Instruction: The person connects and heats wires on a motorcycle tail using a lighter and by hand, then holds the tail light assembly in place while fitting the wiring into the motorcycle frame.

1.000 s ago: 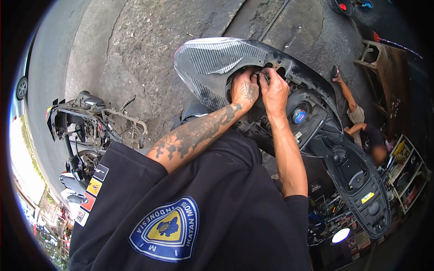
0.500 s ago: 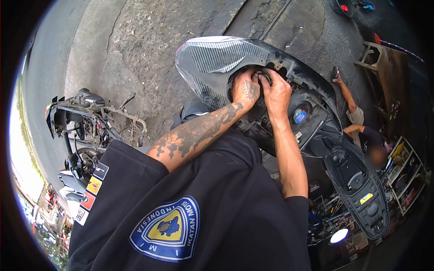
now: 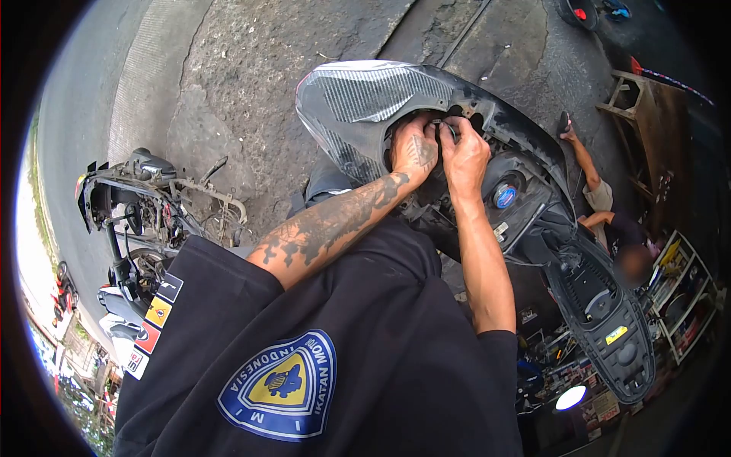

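Observation:
A motor scooter's rear end stands before me, with a carbon-patterned side panel [image 3: 358, 103] and a blue fuel cap [image 3: 505, 196]. Its seat [image 3: 626, 354] is tipped up, underside showing. My left hand [image 3: 413, 146] reaches into the opening beside the panel, fingers closed and partly hidden by the dark cavity. Beside it, my right hand [image 3: 465, 156] is bent in a pinch, thumb and fingertips close to the left ones. Between the two sets of fingertips is a small dark part [image 3: 437, 124], too small and shaded to name.
A stripped motorcycle frame [image 3: 164, 202] stands on the left. At right a person [image 3: 598, 194] sits low beside a wooden bench [image 3: 647, 122]. A metal rack [image 3: 685, 293] holds assorted items. Cracked concrete [image 3: 244, 76] lies beyond the scooter.
The fingers of my right hand have shifted slightly around the small dark part. My left hand stays in nearly the same place.

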Demonstrator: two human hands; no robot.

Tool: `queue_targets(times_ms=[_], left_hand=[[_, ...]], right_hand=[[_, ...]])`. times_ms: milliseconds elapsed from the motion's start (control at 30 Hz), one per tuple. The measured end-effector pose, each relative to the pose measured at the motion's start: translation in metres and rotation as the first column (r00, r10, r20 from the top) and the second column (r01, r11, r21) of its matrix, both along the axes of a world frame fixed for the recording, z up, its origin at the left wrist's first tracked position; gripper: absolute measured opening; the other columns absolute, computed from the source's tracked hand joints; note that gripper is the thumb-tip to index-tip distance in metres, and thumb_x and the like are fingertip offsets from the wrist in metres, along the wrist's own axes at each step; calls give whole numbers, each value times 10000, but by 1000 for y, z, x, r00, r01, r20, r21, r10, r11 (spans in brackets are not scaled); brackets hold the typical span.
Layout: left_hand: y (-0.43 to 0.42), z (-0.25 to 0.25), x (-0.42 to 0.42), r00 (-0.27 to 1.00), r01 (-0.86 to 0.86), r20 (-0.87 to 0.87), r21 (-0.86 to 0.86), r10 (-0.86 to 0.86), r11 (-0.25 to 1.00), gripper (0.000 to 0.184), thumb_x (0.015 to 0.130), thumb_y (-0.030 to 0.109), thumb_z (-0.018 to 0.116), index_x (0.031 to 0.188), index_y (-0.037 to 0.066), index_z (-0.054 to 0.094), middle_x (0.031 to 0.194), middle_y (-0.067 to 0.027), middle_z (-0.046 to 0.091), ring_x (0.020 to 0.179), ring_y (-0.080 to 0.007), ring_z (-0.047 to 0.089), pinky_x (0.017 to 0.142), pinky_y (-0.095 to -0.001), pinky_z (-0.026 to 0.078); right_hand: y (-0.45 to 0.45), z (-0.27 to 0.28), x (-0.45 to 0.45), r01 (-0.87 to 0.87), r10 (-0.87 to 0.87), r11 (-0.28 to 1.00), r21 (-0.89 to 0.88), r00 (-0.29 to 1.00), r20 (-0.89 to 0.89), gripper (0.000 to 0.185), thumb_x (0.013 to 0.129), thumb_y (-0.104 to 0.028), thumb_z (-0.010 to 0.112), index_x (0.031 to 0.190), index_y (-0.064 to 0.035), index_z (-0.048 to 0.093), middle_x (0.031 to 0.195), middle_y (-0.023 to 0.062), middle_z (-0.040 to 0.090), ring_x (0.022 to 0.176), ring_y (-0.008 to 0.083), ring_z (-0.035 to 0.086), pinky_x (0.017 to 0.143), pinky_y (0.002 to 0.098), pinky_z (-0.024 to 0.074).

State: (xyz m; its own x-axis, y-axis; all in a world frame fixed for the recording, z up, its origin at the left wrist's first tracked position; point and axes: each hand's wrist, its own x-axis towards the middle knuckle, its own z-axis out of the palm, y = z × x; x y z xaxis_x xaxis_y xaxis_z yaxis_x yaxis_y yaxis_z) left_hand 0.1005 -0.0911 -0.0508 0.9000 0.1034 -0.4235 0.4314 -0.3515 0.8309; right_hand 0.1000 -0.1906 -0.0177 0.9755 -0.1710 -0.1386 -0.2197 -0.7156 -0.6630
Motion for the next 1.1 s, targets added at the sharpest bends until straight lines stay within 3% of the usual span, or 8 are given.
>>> queue_targets(times_ms=[200,267,367,567,867,1000,1033,1100], left_hand=[[0,-6,-1,1000,24,13,45,-25,999,268,901,125,537,1118,6,641,1034,-250,664,987,-438,617,840,-442,485],[-1,-3,0,999,28,-17,64,-27,998,284,900,122,535,1138,-4,628,1063,-256,656,1012,-442,607,859,-450,478],[-1,1,-2,999,30,-47,69,-27,997,325,894,118,537,1181,-23,596,1120,-266,638,1059,-449,586,897,-459,462],[-5,-2,-9,998,30,-60,87,-25,996,447,869,105,536,1305,27,475,1237,-279,536,1134,-469,509,950,-495,425],[-5,23,-29,995,88,-51,-24,-89,996,771,832,3,511,1506,64,142,1403,-350,326,1292,-524,345,1065,-513,310],[16,67,-25,941,318,140,-46,-309,947,711,849,-43,499,1489,64,210,1433,-320,244,1291,-514,353,1095,-460,310],[18,80,-25,917,365,153,47,-368,930,596,839,-23,546,1402,54,365,1335,-248,388,1212,-426,464,1028,-457,375],[29,93,-10,667,681,141,280,-731,676,523,813,26,628,1311,67,470,1219,-147,509,1131,-326,528,939,-430,413]], right_hand=[[0,7,-6,115,-122,983,141,992,43,127,849,-111,680,931,-16,662,783,130,685,622,238,643,592,332,492],[-4,5,-9,201,-188,954,224,979,-78,148,849,-128,696,927,-4,676,738,77,683,573,113,574,552,268,455],[-13,-9,-15,274,-232,881,386,961,-153,150,852,-134,696,918,1,691,716,44,678,568,65,540,540,235,433],[-24,-6,-12,415,-265,750,515,902,-341,124,860,-126,680,907,-14,706,691,25,669,561,42,542,518,211,416],[-20,2,-23,440,-356,772,460,897,-261,131,848,-126,701,902,-6,703,686,20,669,549,50,550,504,221,426],[-31,12,-30,485,-333,651,584,874,-354,152,839,-121,699,899,19,699,709,33,660,588,69,558,548,215,428],[-33,16,-31,496,-292,626,602,865,-408,159,837,-122,696,899,24,698,710,37,656,595,73,559,561,214,430],[-34,23,-34,498,-286,614,612,864,-416,159,833,-117,677,882,33,693,701,40,649,598,82,558,572,219,428]])
